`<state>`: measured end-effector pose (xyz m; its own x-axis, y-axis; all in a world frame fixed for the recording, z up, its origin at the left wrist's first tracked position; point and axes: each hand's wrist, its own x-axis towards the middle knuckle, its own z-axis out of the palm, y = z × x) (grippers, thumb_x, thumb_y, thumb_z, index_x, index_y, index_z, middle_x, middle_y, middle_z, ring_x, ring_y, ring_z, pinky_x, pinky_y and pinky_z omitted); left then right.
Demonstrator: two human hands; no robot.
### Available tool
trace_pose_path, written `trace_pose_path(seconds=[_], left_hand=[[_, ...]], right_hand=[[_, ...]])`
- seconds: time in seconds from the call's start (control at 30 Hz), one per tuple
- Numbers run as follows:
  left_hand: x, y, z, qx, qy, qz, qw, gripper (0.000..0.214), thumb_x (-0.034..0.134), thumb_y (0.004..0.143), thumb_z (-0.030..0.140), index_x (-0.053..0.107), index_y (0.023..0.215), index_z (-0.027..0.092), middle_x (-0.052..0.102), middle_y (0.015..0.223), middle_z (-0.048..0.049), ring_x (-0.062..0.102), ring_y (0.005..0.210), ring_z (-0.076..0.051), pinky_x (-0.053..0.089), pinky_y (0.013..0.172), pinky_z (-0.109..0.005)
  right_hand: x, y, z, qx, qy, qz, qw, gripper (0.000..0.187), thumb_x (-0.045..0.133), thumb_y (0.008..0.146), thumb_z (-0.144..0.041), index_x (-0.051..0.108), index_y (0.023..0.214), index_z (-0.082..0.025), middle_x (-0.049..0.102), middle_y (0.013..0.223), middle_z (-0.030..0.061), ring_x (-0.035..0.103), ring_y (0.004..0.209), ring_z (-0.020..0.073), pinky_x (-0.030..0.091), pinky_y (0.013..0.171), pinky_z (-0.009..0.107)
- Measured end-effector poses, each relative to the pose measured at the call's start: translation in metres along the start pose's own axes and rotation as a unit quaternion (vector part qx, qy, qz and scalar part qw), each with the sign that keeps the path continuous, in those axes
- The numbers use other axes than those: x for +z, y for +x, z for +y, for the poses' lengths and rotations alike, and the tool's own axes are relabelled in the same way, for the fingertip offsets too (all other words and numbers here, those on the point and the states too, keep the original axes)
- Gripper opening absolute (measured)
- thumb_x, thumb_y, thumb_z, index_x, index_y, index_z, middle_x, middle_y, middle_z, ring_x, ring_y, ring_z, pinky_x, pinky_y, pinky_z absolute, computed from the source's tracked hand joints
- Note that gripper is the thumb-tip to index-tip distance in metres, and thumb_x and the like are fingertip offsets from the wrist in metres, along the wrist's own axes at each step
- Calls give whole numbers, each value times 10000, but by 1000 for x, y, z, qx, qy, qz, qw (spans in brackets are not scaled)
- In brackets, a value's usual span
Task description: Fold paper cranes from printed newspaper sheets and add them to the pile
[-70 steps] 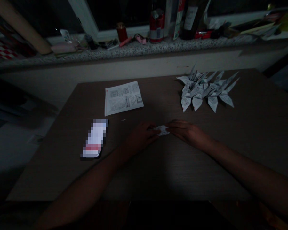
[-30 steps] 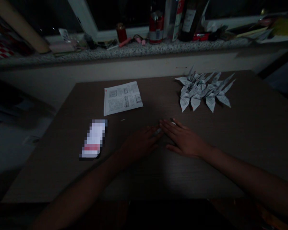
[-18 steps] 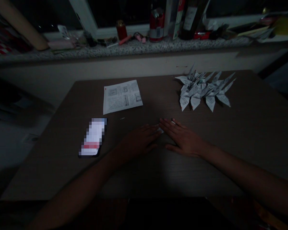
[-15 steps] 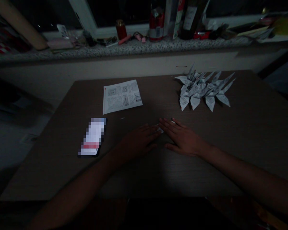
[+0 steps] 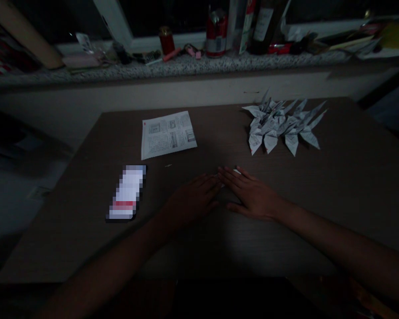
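Note:
My right hand lies flat on the dark wooden table with its fingers stretched out, pressing down a small folded piece of paper; only a white corner shows past the fingertips. My left hand rests palm down beside it, fingers extended and touching the paper's left edge. A printed sheet of paper lies flat farther back on the left. A pile of several folded paper cranes sits at the back right.
A phone with a lit screen lies left of my hands. Behind the table runs a speckled stone ledge crowded with a red can, bottles, a small red jar and papers. The room is dim.
Earlier both hands pinched the small paper between their fingertips. Now both hands lie flat, the right one covering and pressing the paper. The view has shifted slightly.

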<state>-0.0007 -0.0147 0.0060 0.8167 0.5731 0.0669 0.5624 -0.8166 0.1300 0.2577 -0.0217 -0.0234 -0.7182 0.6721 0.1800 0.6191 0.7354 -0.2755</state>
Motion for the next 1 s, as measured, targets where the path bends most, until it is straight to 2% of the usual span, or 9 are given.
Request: trace_pose_path(seconds=[0.2,0.5,0.67,0.83,1.0], left_hand=[[-3,-1,3,-14,11,-2,1000,482,521,1070,392,541,1476,134,531,1557,-166,484,1464,-318,415,1193,-465],[-3,-3,-6,8,-10,-12,1000,488,491,1078,426,514,1492,170,522,1563,-169,500,1453,-316,440,1169,-474],[-1,-1,-2,8,17,-10,1000,479,522,1068,412,520,1472,154,539,1543,-175,524,1428,-329,447,1163,-481],[-1,-1,1,0,12,-15,1000,485,511,1074,383,504,1488,129,511,1560,-204,524,1427,-341,481,1128,-490],[-3,-1,3,-11,20,-32,999,476,555,1057,329,515,1479,113,501,1562,-216,560,1388,-345,531,1075,-461]], right_hand=[[-2,1,-1,5,-5,-13,1000,827,528,1025,-540,194,1671,-146,241,1718,193,236,1592,307,240,1279,582],[-4,2,-3,17,-4,-17,1000,818,514,1027,-558,217,1667,-143,273,1710,185,263,1585,307,245,1280,575],[-2,1,-3,15,1,-14,1000,854,530,1019,-564,172,1677,-155,251,1716,180,250,1588,310,247,1275,586],[-2,0,0,18,-5,-13,1000,792,465,1061,-515,110,1689,-187,229,1723,166,242,1590,287,255,1276,573],[-3,-8,12,62,-24,5,998,754,395,1093,-475,43,1694,-187,230,1723,168,240,1589,272,293,1273,539]])
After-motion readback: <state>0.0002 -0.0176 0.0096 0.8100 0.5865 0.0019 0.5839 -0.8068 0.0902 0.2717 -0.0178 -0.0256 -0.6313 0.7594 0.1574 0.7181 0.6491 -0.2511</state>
